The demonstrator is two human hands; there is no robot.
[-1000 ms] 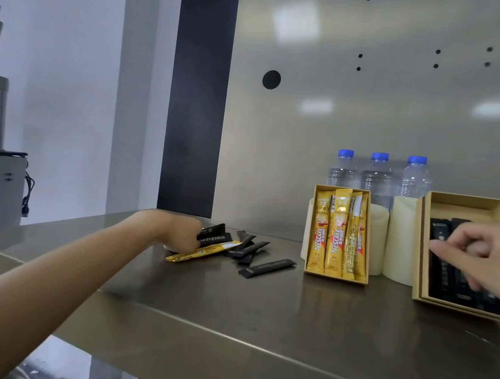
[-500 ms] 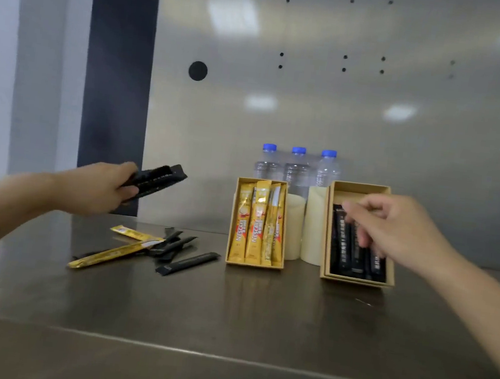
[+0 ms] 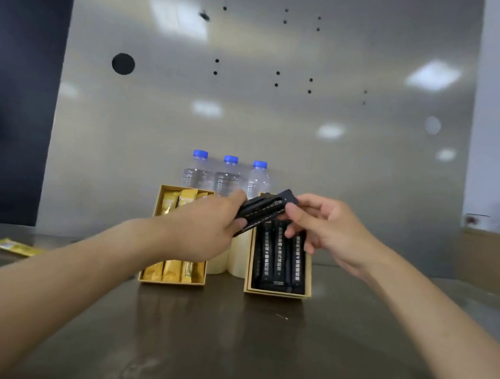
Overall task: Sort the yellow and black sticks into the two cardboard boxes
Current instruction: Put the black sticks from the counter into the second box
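Two cardboard boxes lean upright at the back of the steel table. The left box [image 3: 149, 240] holds yellow sticks [image 3: 171, 270], partly hidden by my left arm. The right box [image 3: 309, 277] holds black sticks [image 3: 280, 255]. My left hand [image 3: 203, 230] grips a small bundle of black sticks [image 3: 263, 211] in the air, in front of the right box's top. My right hand [image 3: 325, 229] pinches the bundle's upper right end between thumb and fingers. A loose yellow stick [image 3: 14, 246] lies on the table at far left.
Three water bottles with blue caps [image 3: 228, 177] stand behind the boxes against a steel wall. Two pale cylinders [image 3: 235, 262] prop up the boxes between them. A cardboard carton [image 3: 493, 260] sits at the far right. The table [image 3: 225, 342] stretches toward me.
My left hand has carried the black bundle rightward from above the loose pile to the right box. My right hand has left the box and taken the bundle's end. The view has swung right.
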